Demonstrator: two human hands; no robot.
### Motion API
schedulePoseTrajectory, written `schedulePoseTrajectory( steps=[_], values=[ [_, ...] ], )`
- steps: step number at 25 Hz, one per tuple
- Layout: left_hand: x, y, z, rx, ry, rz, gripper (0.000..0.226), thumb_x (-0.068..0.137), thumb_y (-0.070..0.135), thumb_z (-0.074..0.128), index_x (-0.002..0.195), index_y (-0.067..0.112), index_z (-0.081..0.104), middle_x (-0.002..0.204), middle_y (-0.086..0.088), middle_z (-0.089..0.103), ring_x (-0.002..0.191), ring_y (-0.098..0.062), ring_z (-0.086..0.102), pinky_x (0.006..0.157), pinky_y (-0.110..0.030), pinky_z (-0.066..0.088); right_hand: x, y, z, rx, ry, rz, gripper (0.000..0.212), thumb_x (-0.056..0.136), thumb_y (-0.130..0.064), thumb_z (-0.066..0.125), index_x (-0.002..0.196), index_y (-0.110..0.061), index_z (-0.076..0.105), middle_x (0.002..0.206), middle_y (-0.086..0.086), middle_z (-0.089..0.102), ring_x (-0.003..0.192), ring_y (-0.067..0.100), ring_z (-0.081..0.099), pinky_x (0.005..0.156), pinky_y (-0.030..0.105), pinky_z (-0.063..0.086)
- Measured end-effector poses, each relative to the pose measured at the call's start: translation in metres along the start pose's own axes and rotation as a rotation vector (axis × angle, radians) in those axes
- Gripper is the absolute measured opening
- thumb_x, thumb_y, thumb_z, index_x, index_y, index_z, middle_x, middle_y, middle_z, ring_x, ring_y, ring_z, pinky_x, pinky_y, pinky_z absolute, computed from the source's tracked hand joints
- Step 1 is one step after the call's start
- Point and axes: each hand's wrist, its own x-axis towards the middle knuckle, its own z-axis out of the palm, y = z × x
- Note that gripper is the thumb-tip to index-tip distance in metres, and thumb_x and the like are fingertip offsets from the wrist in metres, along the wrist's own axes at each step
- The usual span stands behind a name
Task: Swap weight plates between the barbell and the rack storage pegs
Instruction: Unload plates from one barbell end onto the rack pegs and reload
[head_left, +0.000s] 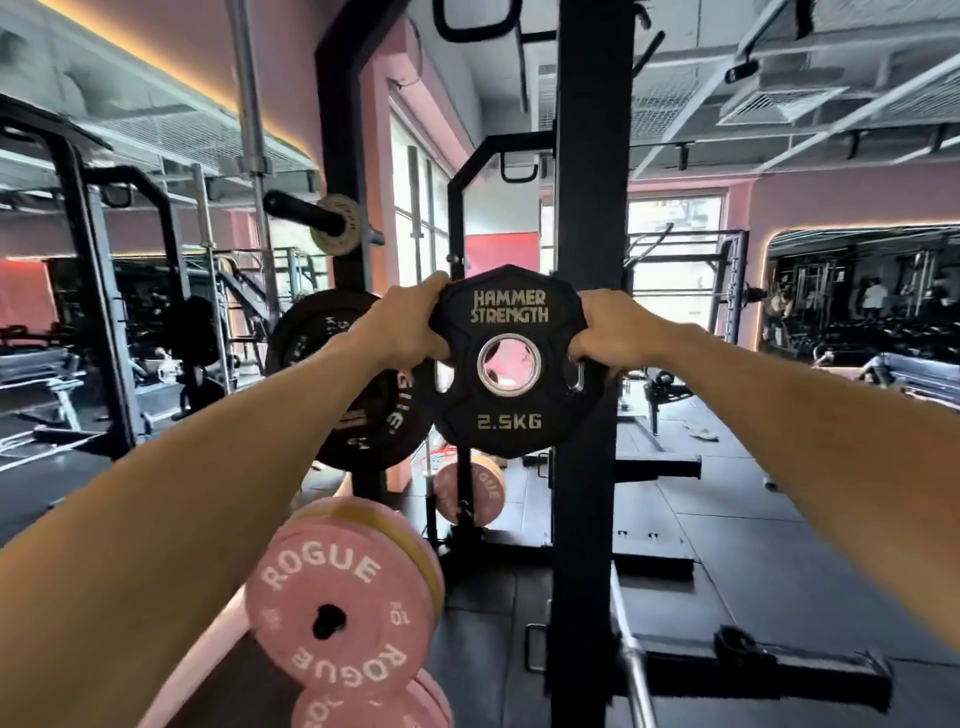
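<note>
both hands grip a black 2.5kg plate upright in front of the rack post: left hand curled over its left edge, right hand over its right edge. pink plates sit on a peg below.

Fingertips of both hands hidden behind the black plate, lowest pink plate cut off by bottom edge

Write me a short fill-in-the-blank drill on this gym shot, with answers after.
1. Both hands, left hand and right hand, grip a black plate marked ____ KG.
2. The brand printed on that plate is Hammer ____.
3. The pink plate at lower left reads ____.

Answers: 2.5; Strength; Rogue
</note>
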Motion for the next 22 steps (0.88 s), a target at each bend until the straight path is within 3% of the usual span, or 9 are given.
schedulePoseTrajectory(
  steps=[3, 6, 8, 11, 15, 18, 20, 22],
  values=[
    [-0.035, -0.060, -0.043, 0.044, -0.026, 0.010, 0.059, 0.069, 0.003, 0.077, 0.117, 0.009, 0.045, 0.093, -0.006, 0.057, 0.082, -0.027, 0.056, 0.056, -0.028, 0.041, 0.006, -0.071, 0.041, 0.028, -0.039, 0.011, 0.028, 0.076, -0.004, 0.067, 0.101, 0.005, 0.058, 0.094, 0.023, 0.064, 0.081, 0.038, 0.068, 0.061, 0.051, 0.058],
    [-0.065, -0.120, -0.082, 0.079, -0.028, 0.009, 0.057, 0.070, 0.003, 0.075, 0.118, 0.006, 0.045, 0.094, -0.007, 0.057, 0.083, -0.025, 0.054, 0.067, -0.030, 0.040, 0.013, -0.142, 0.075, 0.001, -0.070, -0.009, 0.019, 0.079, -0.005, 0.066, 0.092, 0.006, 0.057, 0.091, 0.023, 0.063, 0.074, 0.034, 0.064, 0.058, 0.035, 0.054],
    [-0.078, -0.155, -0.102, 0.064, -0.028, 0.006, 0.059, 0.070, 0.000, 0.075, 0.121, 0.007, 0.044, 0.093, -0.007, 0.056, 0.079, -0.026, 0.056, 0.063, -0.034, 0.049, 0.021, -0.181, 0.095, 0.018, -0.090, -0.003, 0.010, 0.081, -0.001, 0.065, 0.084, 0.000, 0.056, 0.082, 0.016, 0.061, 0.069, 0.029, 0.061, 0.054, 0.034, 0.051],
    [-0.085, -0.205, -0.124, 0.073, -0.018, -0.007, 0.061, 0.069, -0.001, 0.074, 0.122, 0.006, 0.044, 0.092, -0.007, 0.056, 0.073, -0.025, 0.057, 0.056, -0.027, 0.044, 0.043, -0.220, 0.122, 0.045, -0.098, -0.009, 0.011, 0.080, -0.002, 0.066, 0.084, -0.001, 0.055, 0.077, 0.013, 0.060, 0.069, 0.029, 0.061, 0.054, 0.034, 0.053],
    [-0.075, -0.266, -0.132, 0.078, -0.015, -0.044, 0.061, 0.069, 0.000, 0.074, 0.122, 0.007, 0.044, 0.095, -0.012, 0.058, 0.078, -0.030, 0.058, 0.053, -0.029, 0.047, 0.088, -0.244, 0.160, 0.033, -0.103, -0.004, 0.023, 0.077, -0.007, 0.067, 0.095, 0.006, 0.059, 0.091, 0.024, 0.066, 0.079, 0.036, 0.067, 0.062, 0.040, 0.056],
    [-0.061, -0.299, -0.124, 0.084, -0.019, -0.046, 0.062, 0.071, 0.001, 0.074, 0.124, 0.007, 0.043, 0.099, -0.015, 0.060, 0.082, -0.029, 0.057, 0.064, -0.031, 0.045, 0.117, -0.246, 0.184, 0.069, -0.140, 0.009, 0.012, 0.081, -0.004, 0.064, 0.089, -0.002, 0.055, 0.088, 0.020, 0.063, 0.067, 0.030, 0.067, 0.049, 0.034, 0.054],
    [-0.049, -0.318, -0.117, 0.073, -0.037, -0.057, 0.061, 0.072, 0.002, 0.073, 0.124, 0.007, 0.042, 0.097, -0.015, 0.060, 0.079, -0.030, 0.057, 0.063, -0.032, 0.046, 0.137, -0.244, 0.199, 0.045, -0.127, 0.020, 0.013, 0.080, -0.005, 0.065, 0.082, -0.007, 0.052, 0.087, 0.016, 0.060, 0.067, 0.026, 0.064, 0.049, 0.030, 0.049],
    [-0.039, -0.337, -0.108, 0.067, -0.037, -0.061, 0.062, 0.072, 0.002, 0.074, 0.125, 0.006, 0.042, 0.096, -0.014, 0.059, 0.078, -0.029, 0.057, 0.063, -0.031, 0.046, 0.155, -0.241, 0.215, 0.072, -0.136, 0.033, 0.017, 0.080, -0.002, 0.065, 0.093, -0.001, 0.055, 0.091, 0.017, 0.062, 0.071, 0.030, 0.067, 0.050, 0.035, 0.056]
  ],
)
